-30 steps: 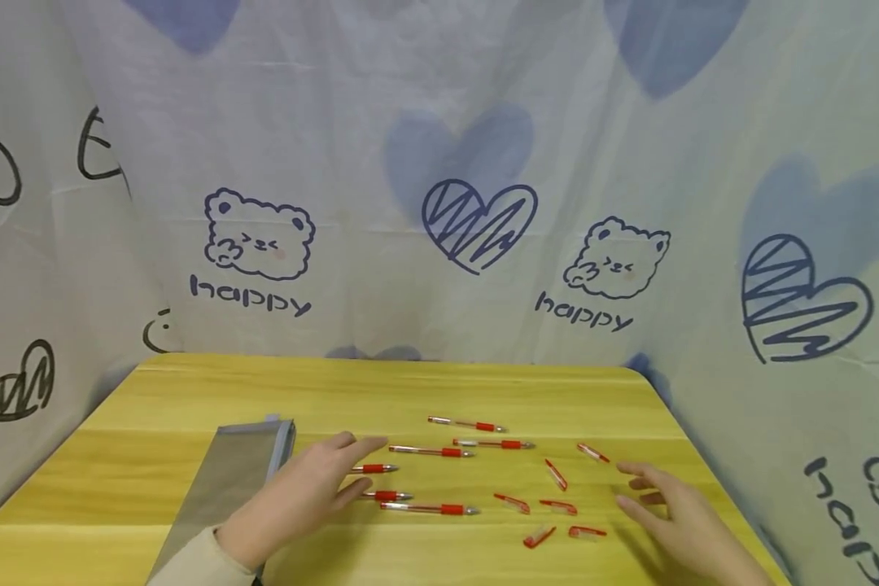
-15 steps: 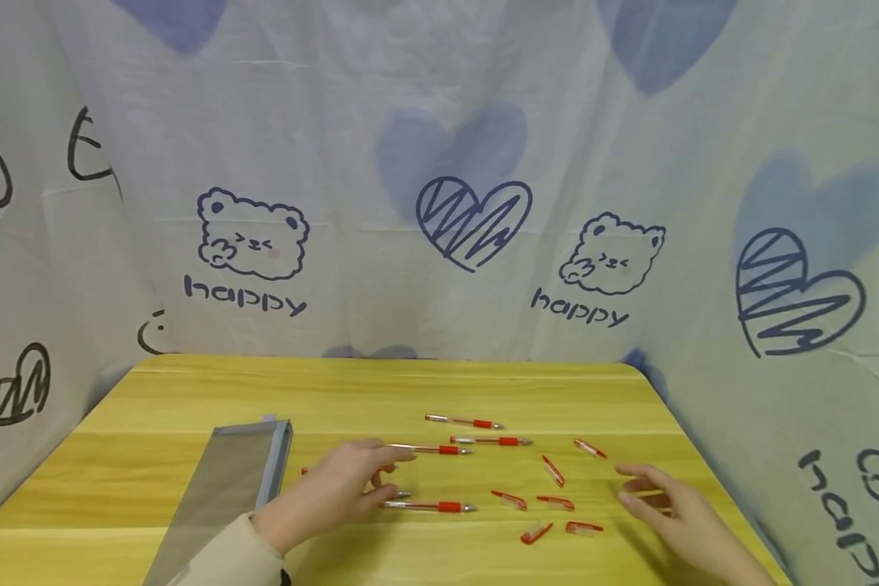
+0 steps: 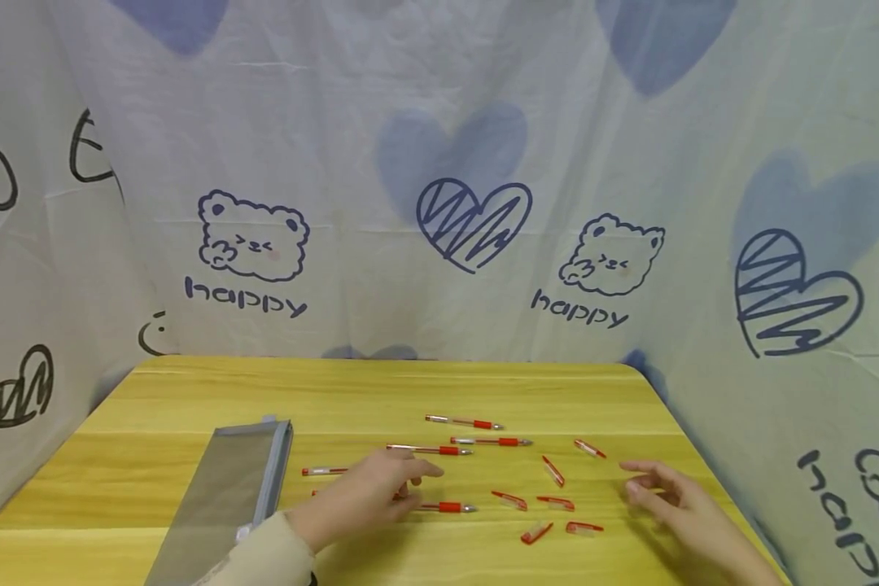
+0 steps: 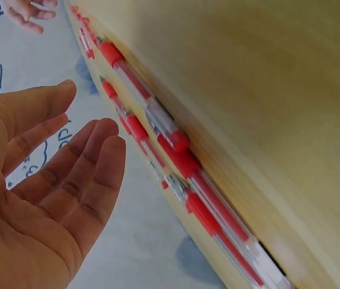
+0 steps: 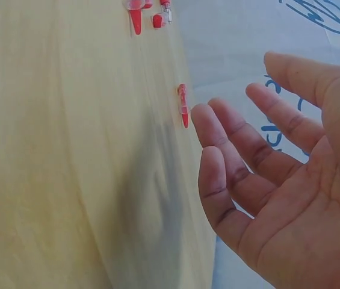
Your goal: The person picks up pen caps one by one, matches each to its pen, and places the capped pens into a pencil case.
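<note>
My left hand (image 3: 369, 495) hovers over the uncapped red pens, hiding parts of several; its fingers are loosely bent and hold nothing. Just beyond its fingers shows a clear pen with a red grip (image 3: 450, 507), and another pen (image 3: 428, 449) lies behind the hand. In the left wrist view the pens (image 4: 148, 99) lie beside the fingertips. My right hand (image 3: 677, 509) is held at the right, relaxed, with nothing in it. Nearest to it are the loose red pen caps, one cap (image 3: 590, 448) farther back and another cap (image 3: 584, 528) nearer the front.
A grey zippered pouch (image 3: 223, 488) lies flat on the left of the yellow wooden table (image 3: 117, 456). Two more pens (image 3: 465, 422) lie toward the back. A printed white cloth (image 3: 366, 163) hangs around the table's back and sides.
My left hand has moved right across the pens, uncovering the rear ends of two pens on its left. My right hand has barely moved. Pens and caps stay in place.
</note>
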Tool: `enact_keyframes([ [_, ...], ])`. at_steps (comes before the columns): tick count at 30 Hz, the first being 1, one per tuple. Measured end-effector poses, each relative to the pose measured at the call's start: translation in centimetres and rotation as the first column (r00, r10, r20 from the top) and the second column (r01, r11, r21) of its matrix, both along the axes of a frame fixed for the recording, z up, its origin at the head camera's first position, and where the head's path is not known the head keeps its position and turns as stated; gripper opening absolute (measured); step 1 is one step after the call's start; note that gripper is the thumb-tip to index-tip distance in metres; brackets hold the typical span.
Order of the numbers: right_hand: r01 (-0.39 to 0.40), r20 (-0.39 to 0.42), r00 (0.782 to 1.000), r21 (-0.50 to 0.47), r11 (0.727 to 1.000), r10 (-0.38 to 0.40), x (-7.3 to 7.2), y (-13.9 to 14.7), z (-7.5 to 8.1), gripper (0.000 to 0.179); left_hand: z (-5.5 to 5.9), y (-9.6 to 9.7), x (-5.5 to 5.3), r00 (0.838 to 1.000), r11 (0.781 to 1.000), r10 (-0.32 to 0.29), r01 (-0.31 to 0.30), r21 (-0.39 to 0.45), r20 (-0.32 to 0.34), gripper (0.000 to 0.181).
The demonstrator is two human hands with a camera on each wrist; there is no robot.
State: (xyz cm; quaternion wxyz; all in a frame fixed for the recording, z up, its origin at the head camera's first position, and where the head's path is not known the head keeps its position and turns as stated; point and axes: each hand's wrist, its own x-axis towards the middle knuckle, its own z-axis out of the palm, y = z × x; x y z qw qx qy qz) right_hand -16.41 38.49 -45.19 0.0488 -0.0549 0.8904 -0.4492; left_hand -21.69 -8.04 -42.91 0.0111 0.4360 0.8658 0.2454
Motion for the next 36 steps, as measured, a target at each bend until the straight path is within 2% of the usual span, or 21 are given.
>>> enact_keyframes([
  [10,-0.022,-0.024,1.000,-0.081,0.996,0.021,-1.0,1.0,-0.5,0.046,-1.1,1.9,-0.1,1.000,0.999,-0.029,0.029,-0.026,0.005,0.034],
  [16,0.019,0.000,1.000,-0.089,0.996,-0.020,-1.3,0.8,-0.6,0.048,-1.6,2.8,-0.2,0.999,0.998,-0.027,0.028,-0.064,0.019,0.034],
  [20,0.055,0.023,0.998,-0.084,0.995,-0.053,-1.6,0.7,-0.5,0.050,-1.7,3.3,-0.2,1.000,0.996,-0.020,0.021,-0.085,0.014,0.036],
  [26,0.059,0.021,0.998,-0.074,0.996,-0.057,-2.0,0.6,-0.2,0.050,-1.9,3.6,-0.2,1.000,0.994,-0.027,0.026,-0.104,-0.004,0.036],
  [36,0.086,0.077,0.994,-0.083,0.993,-0.079,-2.2,0.5,-0.5,0.053,-2.0,4.1,-0.3,1.000,0.992,-0.025,0.024,-0.125,0.000,0.032],
])
